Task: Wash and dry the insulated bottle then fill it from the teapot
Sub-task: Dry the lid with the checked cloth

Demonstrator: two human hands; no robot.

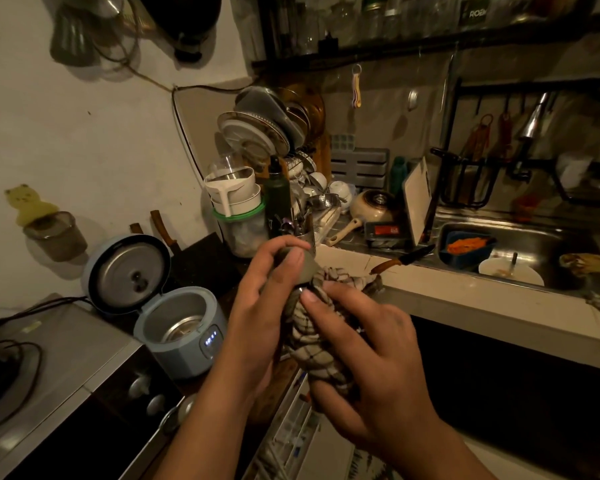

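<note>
Right now my left hand (264,299) has its fingers curled round the bare grey end of the insulated bottle (305,268). It holds the bottle in the air just before the front edge of the counter (465,306), I think to leave both hands room to work. My right hand (371,344) grips the checked cloth (312,348) bunched round the rest of the bottle, thumb pressed near a bright metal rim. I judge this to be the drying step, with one hand steadying while the other rubs. The sink (541,237) lies to the right, past a knife (406,259) at the counter's front edge. An open rice cooker (174,323) sits to the left. I cannot pick out the teapot, so filling is not yet begun.
</note>
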